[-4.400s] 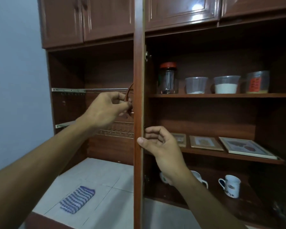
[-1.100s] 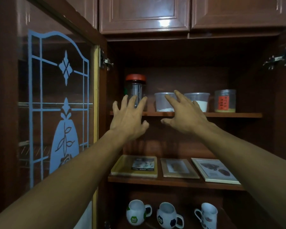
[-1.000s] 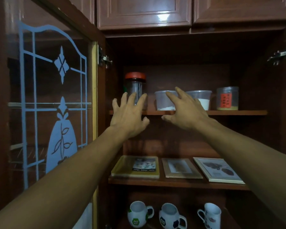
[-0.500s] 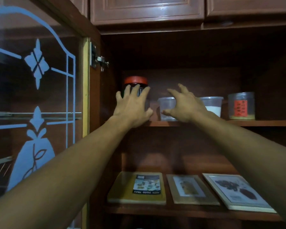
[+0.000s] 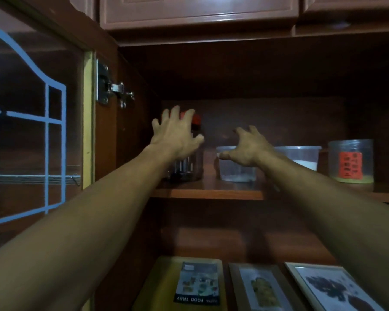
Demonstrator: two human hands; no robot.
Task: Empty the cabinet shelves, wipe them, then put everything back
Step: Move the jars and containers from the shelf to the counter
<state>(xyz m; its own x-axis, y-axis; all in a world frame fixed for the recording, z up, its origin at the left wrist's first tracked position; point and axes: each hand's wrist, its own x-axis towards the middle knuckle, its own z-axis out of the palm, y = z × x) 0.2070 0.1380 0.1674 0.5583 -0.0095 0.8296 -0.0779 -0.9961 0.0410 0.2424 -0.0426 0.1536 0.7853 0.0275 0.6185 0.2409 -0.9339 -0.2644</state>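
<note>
The top shelf of the open cabinet carries a dark jar with a red lid at the left. To its right stand a clear plastic tub, a second tub with white powder and a clear tub with an orange label. My left hand is spread in front of the jar's upper part, fingers straight, not wrapped round it. My right hand hovers over the first tub with fingers spread and bent, thumb near its rim.
The glass door with a blue painted pattern stands open at the left, its hinge by the cabinet wall. On the shelf below lie a yellow food tray and two framed pictures. Closed upper cabinets run above.
Both hands have reached further into the top shelf, the left up to the red-lidded jar, the right over the first tub. The view has moved closer and higher; the mugs below are out of sight.
</note>
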